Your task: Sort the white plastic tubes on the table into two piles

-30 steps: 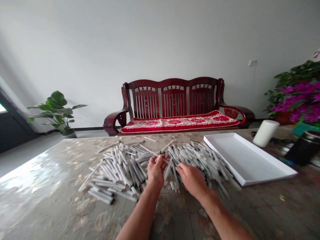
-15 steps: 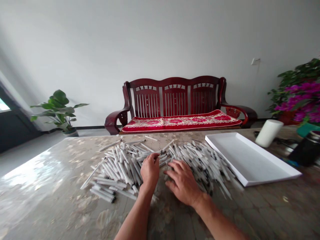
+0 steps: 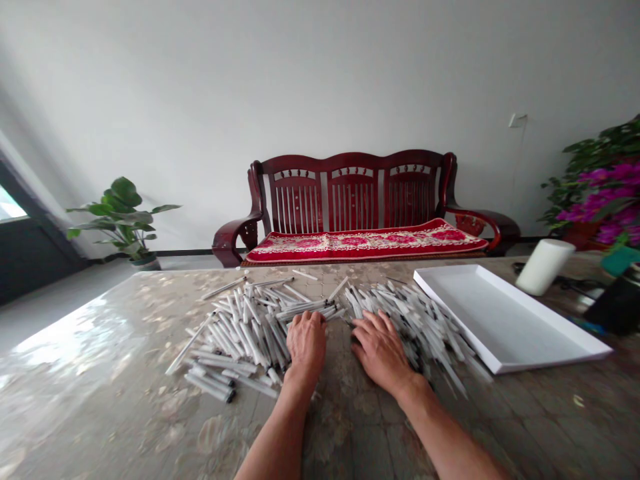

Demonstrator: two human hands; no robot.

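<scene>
Many white pens with black ends lie in two loose heaps, a left heap (image 3: 235, 333) and a right heap (image 3: 425, 320). At the inner edge of the left one rests my left hand (image 3: 307, 343), its fingers curled down and close together at a few crosswise pens; the fingertips are hidden, so what they hold cannot be made out. My right hand (image 3: 383, 353) lies palm down against the near left side of the right heap. Its fingers are spread and touch pens there, gripping none that I can see.
A shallow white tray (image 3: 505, 363) stands right of the heaps. Beyond it are a white cylinder (image 3: 545, 267), a dark object (image 3: 613, 303) and purple flowers (image 3: 600, 200). A red wooden bench (image 3: 350, 193) is behind the patterned table (image 3: 125, 413); a potted plant (image 3: 125, 213) stands at left.
My right hand has shifted right and a little away from me, widening the gap between the hands. My left hand has moved slightly right, its fingers still curled at the pens.
</scene>
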